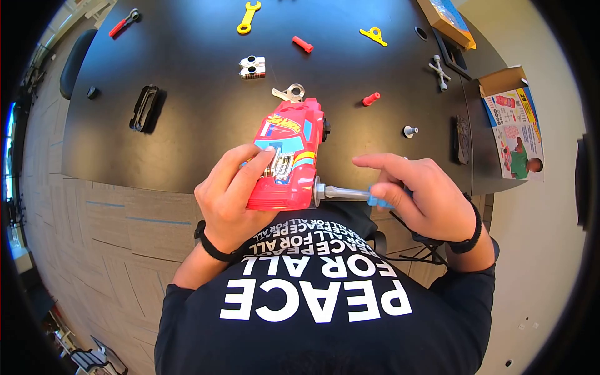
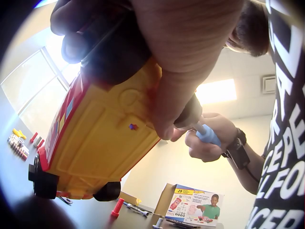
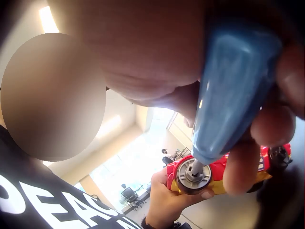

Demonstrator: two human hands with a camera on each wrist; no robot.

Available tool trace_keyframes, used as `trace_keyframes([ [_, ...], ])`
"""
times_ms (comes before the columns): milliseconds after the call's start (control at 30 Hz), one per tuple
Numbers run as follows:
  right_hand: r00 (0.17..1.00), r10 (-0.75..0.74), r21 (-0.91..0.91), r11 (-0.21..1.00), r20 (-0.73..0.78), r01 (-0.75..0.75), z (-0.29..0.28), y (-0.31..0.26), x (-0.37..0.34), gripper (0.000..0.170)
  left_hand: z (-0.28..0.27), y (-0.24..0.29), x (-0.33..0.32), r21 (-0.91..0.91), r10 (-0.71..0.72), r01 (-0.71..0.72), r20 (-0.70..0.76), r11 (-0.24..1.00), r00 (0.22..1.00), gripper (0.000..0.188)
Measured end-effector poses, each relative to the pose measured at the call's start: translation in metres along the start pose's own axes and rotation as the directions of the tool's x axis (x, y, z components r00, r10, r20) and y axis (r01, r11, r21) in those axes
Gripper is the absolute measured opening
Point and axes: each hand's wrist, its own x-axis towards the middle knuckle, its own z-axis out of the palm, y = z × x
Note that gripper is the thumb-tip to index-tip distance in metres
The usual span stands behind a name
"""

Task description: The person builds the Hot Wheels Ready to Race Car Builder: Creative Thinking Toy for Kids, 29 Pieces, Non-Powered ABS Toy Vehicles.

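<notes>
Your right grip [image 1: 425, 194] is curled round a blue-handled, grey-shafted driver [image 1: 345, 194], and your left grip [image 1: 228, 184] clasps the near end of the red plastic toy car with a yellow underside [image 1: 292, 122], held up at the near edge of the dark desk [image 1: 194, 81]. The driver's tip meets the hub of a black-tyred, grey-spoked wheel [image 3: 183, 175]. Two black wheels [image 2: 47, 184] sit at the far end and a chrome engine piece [image 1: 283, 165] is in place, so the car seems mostly assembled; whether this wheel is tight, you cannot tell. Apart from it lie a long black plastic frame [image 1: 145, 109], a chrome block with two round holes [image 1: 252, 67] and a red plastic bolt [image 1: 371, 99], perhaps left to fit.
</notes>
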Motion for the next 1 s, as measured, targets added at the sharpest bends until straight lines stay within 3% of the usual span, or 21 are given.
trace_keyframes([
  [33,0.994,0.091,0.04,0.995,0.06,-0.093,-0.001,0.0,0.0,0.06,0.0,0.0,0.0,-0.002,-0.003,0.003,0.001,1.0,1.0,0.051],
  [67,0.994,0.091,0.04,0.995,0.06,-0.093,0.0,-0.003,0.0,0.06,0.0,0.0,0.0,-0.002,-0.003,0.003,0.001,1.0,1.0,0.051],
  [133,0.998,-0.055,-0.04,0.998,-0.01,0.054,0.002,-0.011,0.002,0.053,0.0,0.0,0.0,-0.003,0.002,-0.002,-0.007,1.0,1.0,0.051],
  [467,0.989,-0.133,-0.003,0.991,0.067,0.134,0.014,0.017,0.0,0.033,-0.004,-0.005,-0.006,-0.01,-0.012,0.012,-0.002,1.0,1.0,0.052],
  [533,1.0,-0.003,0.153,0.988,-0.012,0.005,0.02,0.026,0.0,0.024,-0.006,-0.015,-0.015,0.0,0.025,-0.025,0.047,1.0,0.999,0.054],
  [567,1.0,-0.003,0.152,0.988,-0.013,0.005,0.024,0.033,-0.001,0.024,-0.007,-0.018,-0.019,0.0,0.026,-0.026,0.046,1.0,0.999,0.054],
  [667,0.956,0.147,0.44,0.898,-0.254,-0.022,0.059,0.081,0.003,0.022,-0.007,-0.03,-0.03,0.023,0.018,-0.02,0.107,1.0,0.994,0.054],
  [700,0.955,0.147,0.443,0.896,-0.256,-0.019,0.066,0.087,0.007,0.022,-0.006,-0.034,-0.033,0.008,0.029,-0.03,0.11,1.0,0.994,0.053],
  [767,0.884,0.346,0.6,0.794,-0.313,-0.099,0.078,0.095,0.014,0.026,-0.007,-0.041,-0.035,-0.005,0.044,-0.043,0.117,0.999,0.992,0.053],
  [833,0.874,0.35,0.601,0.795,-0.337,-0.087,0.094,0.118,0.021,0.036,-0.008,-0.047,-0.033,-0.051,0.035,-0.026,0.186,0.998,0.982,0.051],
  [900,0.83,0.416,0.756,0.654,-0.372,0.011,0.105,0.12,0.029,0.047,-0.009,-0.053,-0.031,-0.07,0.059,-0.043,0.246,0.997,0.967,0.051],
  [1000,0.801,0.451,0.81,0.582,-0.393,0.07,0.106,0.125,0.037,0.051,-0.004,-0.056,-0.031,-0.115,0.05,-0.013,0.331,0.993,0.942,0.052],
])
